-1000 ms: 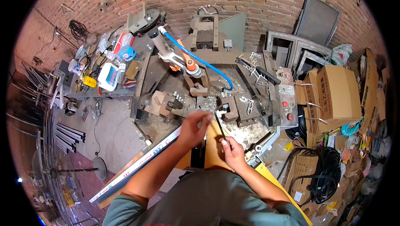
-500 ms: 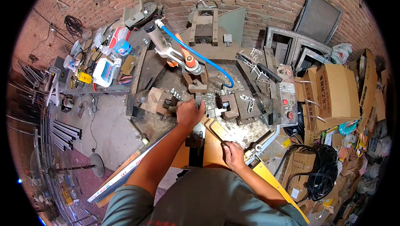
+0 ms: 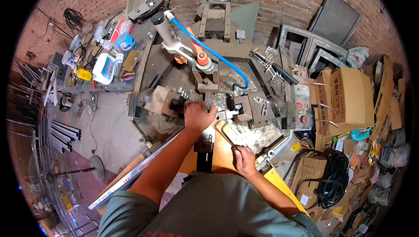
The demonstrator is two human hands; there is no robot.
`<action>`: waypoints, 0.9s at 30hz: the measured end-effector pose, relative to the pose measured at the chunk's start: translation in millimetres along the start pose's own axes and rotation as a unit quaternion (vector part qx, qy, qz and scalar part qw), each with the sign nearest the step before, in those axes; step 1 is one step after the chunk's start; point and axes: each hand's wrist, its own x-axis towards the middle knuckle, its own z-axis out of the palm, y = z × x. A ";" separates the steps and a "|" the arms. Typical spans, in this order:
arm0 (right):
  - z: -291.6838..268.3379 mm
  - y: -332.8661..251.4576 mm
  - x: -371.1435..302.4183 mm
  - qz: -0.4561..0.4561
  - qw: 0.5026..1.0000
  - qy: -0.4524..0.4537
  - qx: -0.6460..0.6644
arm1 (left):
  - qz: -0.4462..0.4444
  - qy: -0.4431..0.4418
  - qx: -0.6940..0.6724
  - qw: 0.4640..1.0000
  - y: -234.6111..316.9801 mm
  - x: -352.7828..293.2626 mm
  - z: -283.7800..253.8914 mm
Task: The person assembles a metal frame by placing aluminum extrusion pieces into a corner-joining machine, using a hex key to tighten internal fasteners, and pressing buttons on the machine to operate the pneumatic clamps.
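Note:
My right hand (image 3: 245, 162) is closed around one end of a dark L-shaped hex key (image 3: 228, 136), whose bent end points up and away from me over the tan board (image 3: 222, 156). Farther in, my left hand (image 3: 199, 115) reaches over the middle of the machine with its fingers curled down. Its fingertips are hidden, so what they grip cannot be seen. Just right of that hand lies a silvery metal piece (image 3: 226, 115), running into a brown steel block (image 3: 242, 109). Another brown block (image 3: 162, 101) stands to its left, beside several small bolts (image 3: 183, 92).
A clamp cylinder (image 3: 164, 29) with a blue hose (image 3: 214, 53) rises behind my hands. At the right are a control box (image 3: 302, 101) with red buttons and a cardboard box (image 3: 351, 97). Bottles, including a white jug (image 3: 104, 68), crowd the left table. Chains (image 3: 277, 79) lie at the back right.
The view has shifted slightly. Both hands keep nearly the same places, and the hex key stays in my right hand at almost the same angle.

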 end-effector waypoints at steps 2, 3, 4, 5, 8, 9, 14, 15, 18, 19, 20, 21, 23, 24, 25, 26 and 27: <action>0.0 -3.2 2.7 0.000 1.000 0.003 0.004 | 0.009 0.014 -0.007 1.000 -2.0 -2.0 1.2; -0.2 -4.8 2.4 0.002 1.000 0.002 0.007 | 0.012 0.019 -0.011 1.000 -1.8 -2.2 0.4; 0.0 -2.6 1.6 0.001 1.000 -0.005 0.005 | 0.015 0.025 -0.016 0.999 -1.7 -2.1 -0.2; 0.3 -1.3 1.0 -0.001 1.000 -0.005 0.005 | 0.018 0.030 -0.020 0.999 -1.6 -2.2 -0.8; 0.7 -0.3 1.2 -0.005 1.000 -0.008 0.005 | -0.005 0.007 -0.032 0.999 -1.0 -2.8 -1.2; 0.6 -0.8 1.2 -0.004 1.000 -0.009 0.004 | -0.009 0.002 -0.034 0.999 -0.5 -2.3 -2.1; 0.4 -2.2 1.1 0.009 1.000 -0.009 0.006 | -0.017 -0.036 -0.031 0.999 -0.2 0.5 -6.6; 1.1 -1.8 0.8 0.010 1.000 -0.007 0.006 | -0.018 -0.040 -0.034 0.998 0.3 1.2 -7.9; 0.9 -2.2 0.3 0.022 1.000 -0.013 0.006 | -0.016 -0.040 -0.034 0.998 2.2 1.9 -11.7; 1.0 -2.2 0.4 0.027 0.999 -0.018 0.007 | -0.014 -0.032 -0.028 0.999 2.4 2.0 -12.5; 1.2 -1.5 2.1 0.022 1.000 -0.015 0.003 | -0.013 -0.024 -0.022 0.999 2.5 2.3 -13.6; 1.8 -1.5 0.8 0.019 1.000 -0.015 0.000 | -0.024 -0.062 -0.026 0.997 3.1 2.0 -17.0; 1.8 -0.8 1.4 0.010 1.000 -0.019 -0.005 | -0.050 -0.135 -0.035 0.989 3.1 4.4 -24.0; 0.8 -0.8 1.7 0.012 1.000 -0.022 -0.003 | -0.030 -0.115 -0.037 0.992 2.0 0.3 -25.7; -0.3 -0.8 2.0 0.014 1.000 -0.025 -0.002 | -0.011 -0.094 -0.038 0.995 -1.1 -4.5 -27.9; -1.7 -0.2 2.4 0.012 1.000 -0.024 -0.002 | 0.009 -0.073 -0.040 0.997 -4.3 -9.9 -31.3; -1.3 0.6 0.6 0.014 1.000 -0.019 0.000 | 0.009 -0.036 -0.090 0.995 -5.1 -16.6 -41.2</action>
